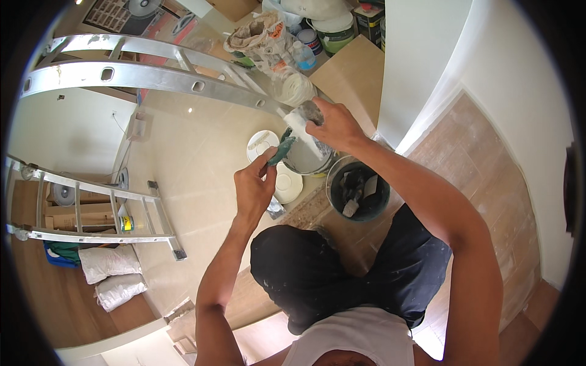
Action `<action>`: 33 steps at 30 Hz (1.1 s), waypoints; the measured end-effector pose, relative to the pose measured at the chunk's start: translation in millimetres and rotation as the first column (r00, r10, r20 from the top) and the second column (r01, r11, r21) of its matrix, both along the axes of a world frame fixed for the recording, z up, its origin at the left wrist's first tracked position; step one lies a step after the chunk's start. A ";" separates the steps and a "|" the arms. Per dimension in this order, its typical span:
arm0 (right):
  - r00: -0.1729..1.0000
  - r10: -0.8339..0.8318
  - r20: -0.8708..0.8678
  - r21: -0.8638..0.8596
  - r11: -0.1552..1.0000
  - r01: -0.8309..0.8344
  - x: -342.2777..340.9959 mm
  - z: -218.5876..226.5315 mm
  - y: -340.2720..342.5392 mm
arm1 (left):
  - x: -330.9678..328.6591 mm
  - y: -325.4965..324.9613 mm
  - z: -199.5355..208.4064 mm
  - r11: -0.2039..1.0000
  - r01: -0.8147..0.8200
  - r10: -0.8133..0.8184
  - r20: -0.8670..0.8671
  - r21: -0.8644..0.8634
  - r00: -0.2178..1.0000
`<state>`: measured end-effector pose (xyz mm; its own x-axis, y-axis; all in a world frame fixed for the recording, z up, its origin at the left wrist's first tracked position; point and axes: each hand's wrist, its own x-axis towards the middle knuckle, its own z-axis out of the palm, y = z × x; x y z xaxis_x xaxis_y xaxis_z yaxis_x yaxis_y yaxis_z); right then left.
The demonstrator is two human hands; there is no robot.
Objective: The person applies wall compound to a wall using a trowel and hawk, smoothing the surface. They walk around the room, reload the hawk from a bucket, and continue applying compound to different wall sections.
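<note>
My left hand (254,186) pinches a small green scraper (282,148) smeared with white putty, close to the rim of a putty bucket (298,166). Above that bucket, my right hand (337,127) is closed round a broad putty knife (303,129), its blade coated in white paste. The two tools are near each other; I cannot tell if they touch. A dark bucket (360,215) nearer my knees holds several tools, among them a brush-like one (350,208). Pale round lids (288,185) lie beside the putty bucket on its left.
An aluminium ladder (152,78) stretches across the upper left, and another ladder part (97,236) stands lower left. Behind the putty are an open sack (259,36), a plastic bottle (303,55), paint tubs (336,33) and a board (351,79). A white wall (421,61) rises at right.
</note>
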<state>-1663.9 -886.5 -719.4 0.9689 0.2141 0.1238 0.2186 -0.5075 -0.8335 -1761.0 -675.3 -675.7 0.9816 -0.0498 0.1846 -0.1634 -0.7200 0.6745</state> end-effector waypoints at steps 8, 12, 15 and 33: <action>0.989 -0.142 0.043 0.174 0.976 0.132 3.7 -9.8 -2.0 | 14.2 15.8 -6.9 0.775 -0.240 0.079 -0.286 -0.585 0.955; 0.994 -0.108 -0.004 0.158 0.982 0.107 4.5 -9.6 -0.9 | 15.3 18.3 -10.6 0.663 -0.329 0.080 -0.373 -0.672 0.924; 0.993 -0.117 0.014 0.142 0.983 0.114 1.5 -8.8 1.8 | 15.0 15.6 -9.9 0.643 -0.333 0.069 -0.381 -0.690 0.922; 0.971 -0.165 0.171 0.188 0.973 0.132 5.7 -8.0 0.4 | 14.5 5.1 -16.7 0.590 -0.408 0.054 -0.471 -0.696 0.881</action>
<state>-1658.3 -886.1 -727.4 0.9449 0.0285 0.3260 0.3101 -0.3964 -0.8641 -1746.5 -670.1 -692.4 0.9291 0.1723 -0.3272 0.3120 0.1096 0.9437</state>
